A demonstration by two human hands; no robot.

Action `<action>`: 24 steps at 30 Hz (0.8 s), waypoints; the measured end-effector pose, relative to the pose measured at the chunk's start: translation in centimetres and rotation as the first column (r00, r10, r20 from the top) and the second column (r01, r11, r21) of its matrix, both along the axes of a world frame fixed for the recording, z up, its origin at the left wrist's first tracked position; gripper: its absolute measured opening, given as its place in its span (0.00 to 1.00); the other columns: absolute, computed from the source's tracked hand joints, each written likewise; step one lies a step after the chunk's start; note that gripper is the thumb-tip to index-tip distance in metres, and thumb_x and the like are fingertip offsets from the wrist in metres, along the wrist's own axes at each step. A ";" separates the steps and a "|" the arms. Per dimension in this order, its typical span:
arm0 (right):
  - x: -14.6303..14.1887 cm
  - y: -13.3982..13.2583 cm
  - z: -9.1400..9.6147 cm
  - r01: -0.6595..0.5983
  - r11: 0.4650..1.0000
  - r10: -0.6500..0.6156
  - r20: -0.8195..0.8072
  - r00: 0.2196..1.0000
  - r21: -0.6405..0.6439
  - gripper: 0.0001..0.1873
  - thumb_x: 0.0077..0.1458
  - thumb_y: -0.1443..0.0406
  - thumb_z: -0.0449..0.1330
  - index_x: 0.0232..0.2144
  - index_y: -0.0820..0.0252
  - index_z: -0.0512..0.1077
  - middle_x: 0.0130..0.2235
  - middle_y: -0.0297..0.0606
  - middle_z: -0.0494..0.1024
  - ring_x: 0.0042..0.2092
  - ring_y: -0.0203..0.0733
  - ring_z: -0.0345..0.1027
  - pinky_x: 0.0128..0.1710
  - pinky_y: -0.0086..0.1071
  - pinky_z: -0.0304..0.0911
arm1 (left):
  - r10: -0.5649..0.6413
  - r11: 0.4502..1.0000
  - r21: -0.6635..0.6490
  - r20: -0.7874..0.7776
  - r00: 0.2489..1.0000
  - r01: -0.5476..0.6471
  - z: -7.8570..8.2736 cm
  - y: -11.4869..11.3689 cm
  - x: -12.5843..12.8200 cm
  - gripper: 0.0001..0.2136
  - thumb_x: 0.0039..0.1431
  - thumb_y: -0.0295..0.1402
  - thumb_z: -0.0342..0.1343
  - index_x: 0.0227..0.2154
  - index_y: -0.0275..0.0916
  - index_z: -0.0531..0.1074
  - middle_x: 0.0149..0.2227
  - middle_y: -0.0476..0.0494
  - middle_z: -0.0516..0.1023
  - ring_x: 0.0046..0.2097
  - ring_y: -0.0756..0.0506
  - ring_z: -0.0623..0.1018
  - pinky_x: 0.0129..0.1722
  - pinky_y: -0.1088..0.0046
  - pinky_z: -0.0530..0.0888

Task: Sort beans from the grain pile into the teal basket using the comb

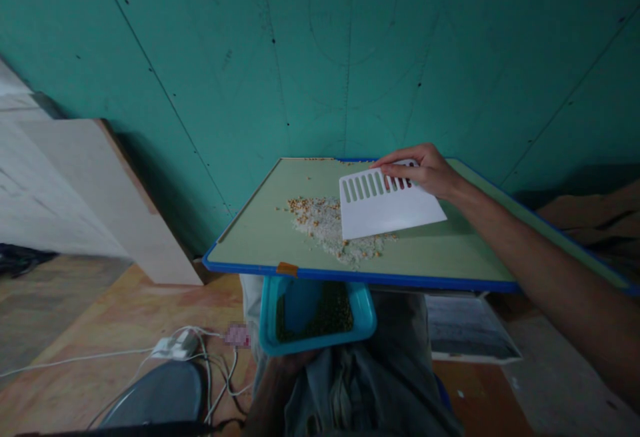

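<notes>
Trousers (345, 390), left hand (299, 359) under turquoise tub (323, 343), grip hidden, right hand (427, 167) pinched round slotted sheet (385, 213)

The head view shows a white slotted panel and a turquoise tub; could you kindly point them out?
White slotted panel (390, 209), head view: unslotted middle.
Turquoise tub (320, 342), head view: near rim.

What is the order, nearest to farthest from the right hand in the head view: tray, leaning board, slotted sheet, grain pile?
1. Slotted sheet, in the right hand
2. Grain pile, just left
3. Tray, lower left
4. Leaning board, far left
</notes>
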State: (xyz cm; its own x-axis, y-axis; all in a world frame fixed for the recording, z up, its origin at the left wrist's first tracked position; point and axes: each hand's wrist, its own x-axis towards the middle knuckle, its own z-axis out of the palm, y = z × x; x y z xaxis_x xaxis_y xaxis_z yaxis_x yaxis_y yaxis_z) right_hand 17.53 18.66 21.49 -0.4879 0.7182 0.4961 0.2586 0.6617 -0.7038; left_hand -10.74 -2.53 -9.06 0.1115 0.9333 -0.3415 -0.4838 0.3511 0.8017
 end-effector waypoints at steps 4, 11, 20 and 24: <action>-0.1 -0.3 0.1 -0.009 0.998 0.010 0.017 1.000 -0.065 0.14 0.49 0.55 0.65 0.36 0.55 0.81 0.22 0.35 0.77 0.20 0.31 0.61 0.19 0.29 0.52 | 0.011 1.000 0.012 -0.062 0.998 -0.011 -0.2 0.0 -0.1 0.24 0.58 0.47 0.54 0.56 0.49 0.66 0.63 0.41 0.65 0.64 0.37 0.63 0.62 0.45 0.59; 0.1 -0.6 0.6 0.011 0.996 -0.012 -0.011 1.000 -0.090 0.13 0.49 0.58 0.66 0.36 0.57 0.81 0.22 0.35 0.76 0.20 0.31 0.60 0.19 0.29 0.50 | -0.027 0.999 0.015 -0.215 0.976 0.031 -1.3 -0.1 -0.3 0.28 0.47 0.53 0.60 0.53 0.56 0.70 0.57 0.48 0.74 0.62 0.32 0.66 0.63 0.44 0.60; -0.1 -1.6 1.2 -0.011 0.986 0.023 0.076 0.997 -0.163 0.14 0.50 0.59 0.66 0.37 0.59 0.81 0.24 0.35 0.76 0.22 0.31 0.60 0.20 0.28 0.51 | -0.028 0.994 0.083 -0.481 0.876 0.077 -1.0 -0.2 -0.8 0.27 0.53 0.52 0.56 0.55 0.50 0.68 0.58 0.43 0.74 0.60 0.34 0.69 0.61 0.42 0.62; -0.1 -1.7 1.2 -0.017 0.985 0.033 0.092 0.995 -0.170 0.13 0.50 0.59 0.65 0.37 0.58 0.81 0.24 0.35 0.76 0.22 0.31 0.60 0.20 0.28 0.51 | 0.005 0.987 0.138 -0.549 0.836 0.085 -0.6 0.2 -0.3 0.24 0.58 0.51 0.52 0.55 0.50 0.68 0.57 0.41 0.75 0.56 0.39 0.74 0.57 0.48 0.69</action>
